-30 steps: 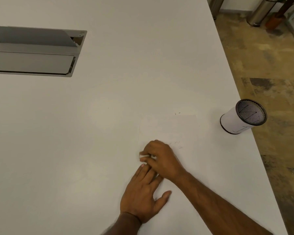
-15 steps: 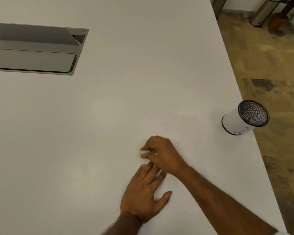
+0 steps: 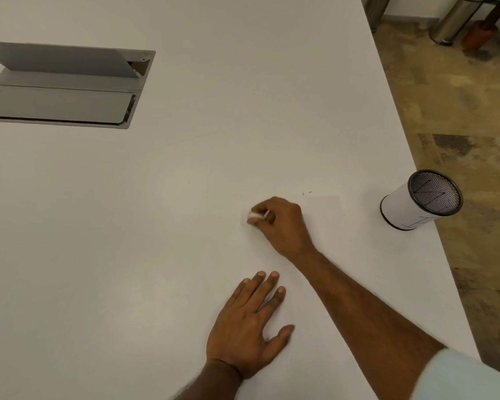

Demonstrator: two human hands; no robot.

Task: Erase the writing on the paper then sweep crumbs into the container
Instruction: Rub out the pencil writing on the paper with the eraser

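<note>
A person's right hand (image 3: 280, 226) pinches a small white rubber eraser (image 3: 254, 216) at the left edge of the thin, flimsy white paper sheet (image 3: 324, 223), best pinned flat by the open left hand (image 3: 247, 327), with the cylindrical black-mesh container (image 3: 420, 200) far right.

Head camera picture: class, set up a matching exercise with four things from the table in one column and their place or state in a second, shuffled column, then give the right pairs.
Things:
1. eraser
2. left hand
3. container
4. hatch

Place or state:
A. stands by the table's right edge, mesh top
B. pinched in the right hand
C. set into the table at far left, lid raised
D. lies flat, palm down, fingers spread

Pairs: 1-B, 2-D, 3-A, 4-C
</note>
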